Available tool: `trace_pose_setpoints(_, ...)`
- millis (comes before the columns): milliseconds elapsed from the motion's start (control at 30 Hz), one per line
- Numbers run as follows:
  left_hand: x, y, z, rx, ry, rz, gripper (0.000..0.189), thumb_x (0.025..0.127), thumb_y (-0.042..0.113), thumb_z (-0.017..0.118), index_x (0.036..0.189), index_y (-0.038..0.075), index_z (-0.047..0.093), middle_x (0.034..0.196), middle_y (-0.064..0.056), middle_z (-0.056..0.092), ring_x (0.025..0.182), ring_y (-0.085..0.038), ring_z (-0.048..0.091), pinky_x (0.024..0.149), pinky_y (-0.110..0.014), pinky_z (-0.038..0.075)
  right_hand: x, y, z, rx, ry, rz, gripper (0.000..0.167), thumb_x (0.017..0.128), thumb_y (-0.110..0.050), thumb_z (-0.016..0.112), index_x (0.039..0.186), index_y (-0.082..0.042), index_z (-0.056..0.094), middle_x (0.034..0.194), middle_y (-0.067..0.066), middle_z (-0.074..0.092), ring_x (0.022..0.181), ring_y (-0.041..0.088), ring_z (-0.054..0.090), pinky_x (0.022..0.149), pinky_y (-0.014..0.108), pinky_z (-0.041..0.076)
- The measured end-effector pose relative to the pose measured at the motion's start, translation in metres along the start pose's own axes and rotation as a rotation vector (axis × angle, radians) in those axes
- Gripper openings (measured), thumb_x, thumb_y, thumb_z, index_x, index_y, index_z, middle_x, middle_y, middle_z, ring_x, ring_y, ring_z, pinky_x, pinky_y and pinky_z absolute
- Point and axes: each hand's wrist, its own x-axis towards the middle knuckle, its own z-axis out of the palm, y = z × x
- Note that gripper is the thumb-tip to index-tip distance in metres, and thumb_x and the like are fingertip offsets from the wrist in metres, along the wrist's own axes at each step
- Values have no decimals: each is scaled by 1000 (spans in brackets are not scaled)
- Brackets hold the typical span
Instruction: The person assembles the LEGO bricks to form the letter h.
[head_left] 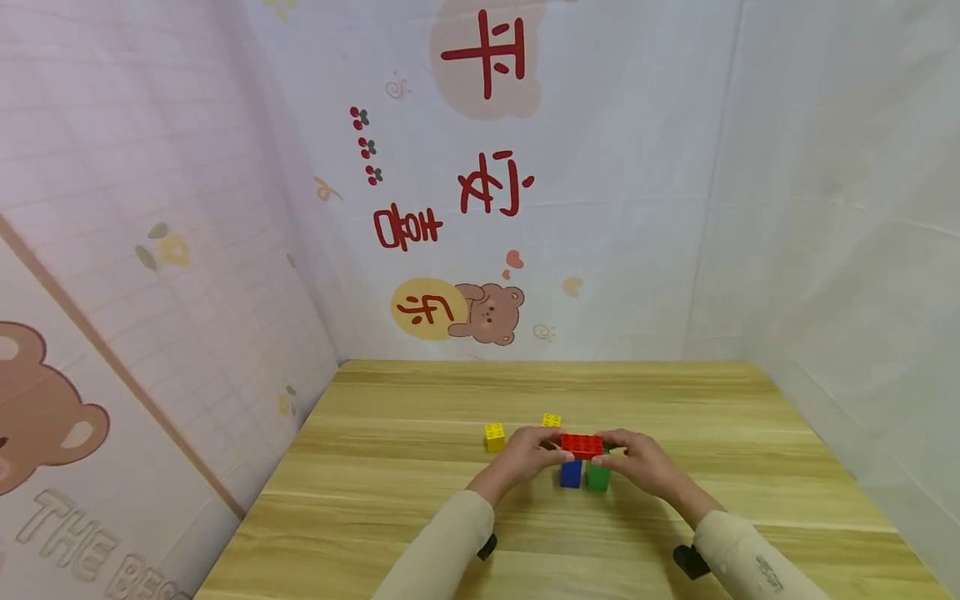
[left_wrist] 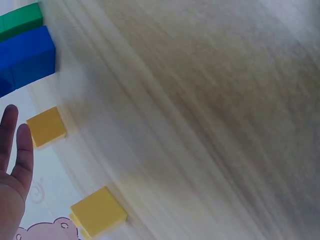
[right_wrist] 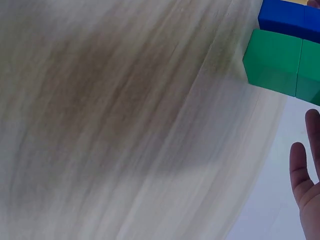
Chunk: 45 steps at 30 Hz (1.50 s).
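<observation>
A red toy building brick (head_left: 582,447) with studs on top lies level over a blue brick stack (head_left: 571,476) and a green brick stack (head_left: 598,479), overlapping both in the head view. My left hand (head_left: 529,454) pinches its left end between thumb and fingers. At the right end, my right hand (head_left: 637,458) pinches it the same way. Seams in the wrist views show that the blue stack (left_wrist: 32,57) and the green stack (right_wrist: 274,61) are each made of joined bricks, standing side by side. The wrist views show only some fingers of each hand, and not the red brick.
One yellow brick (head_left: 495,437) sits on the wooden table (head_left: 375,467) left of my left hand. A second yellow brick (head_left: 552,420) is behind that hand, partly hidden. Printed white cloth (head_left: 622,208) hangs behind the table and along both sides.
</observation>
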Motion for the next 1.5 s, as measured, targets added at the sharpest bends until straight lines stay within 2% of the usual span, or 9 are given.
trace_pose_setpoints(200,-2,-4,0,-13,33,25,37,92,35,72,124,16,71,104,10,67,95,-10,60,77,-26,51,1,-4,-1,22,-14,-32,43,92,-35,71,124,-6,68,118,7,68,109,30,59,87,52,46)
trace_pose_setpoints(400,-3,-3,3,-34,39,45,35,93,35,70,123,17,70,105,12,68,95,-9,59,79,-27,51,0,-4,-1,23,-9,-10,44,93,-35,70,125,-5,67,119,7,67,110,29,59,89,52,46)
trace_pose_setpoints(533,-3,-1,5,-27,43,36,35,92,29,73,124,18,68,106,12,67,97,-10,61,81,-28,52,1,-4,-2,19,-32,-21,42,94,-33,70,124,-4,67,116,7,68,107,29,59,87,53,47)
trace_pose_setpoints(767,-4,-2,7,-20,64,31,52,91,13,74,140,15,56,118,-1,69,105,-22,63,90,-36,51,5,-2,-6,51,-77,-20,40,94,-31,69,123,-4,67,112,6,69,105,27,61,86,49,48)
trace_pose_setpoints(933,-4,-4,4,-10,58,31,57,91,13,74,143,17,52,121,0,69,108,-22,63,93,-38,50,5,-2,-7,60,-75,-3,39,93,-30,70,122,-4,68,111,6,69,106,29,62,89,53,48)
trace_pose_setpoints(1133,-6,-5,3,-13,33,2,54,92,16,73,142,21,54,122,2,68,109,-18,63,95,-39,50,5,-6,-7,12,-64,17,38,92,-30,72,120,-5,69,112,6,69,107,29,62,90,55,48)
trace_pose_setpoints(1300,-6,-4,1,-19,25,5,53,93,16,72,142,19,54,123,0,67,111,-23,62,96,-40,49,8,-12,-6,-44,-69,-14,39,91,-33,73,118,-5,69,109,4,69,102,26,62,84,48,50)
trace_pose_setpoints(1500,-6,-4,0,-1,10,15,52,93,16,71,142,20,54,124,2,66,111,-23,62,95,-39,50,9,-17,-8,-77,-82,-24,39,90,-31,74,118,-4,69,106,2,69,98,24,63,84,47,50)
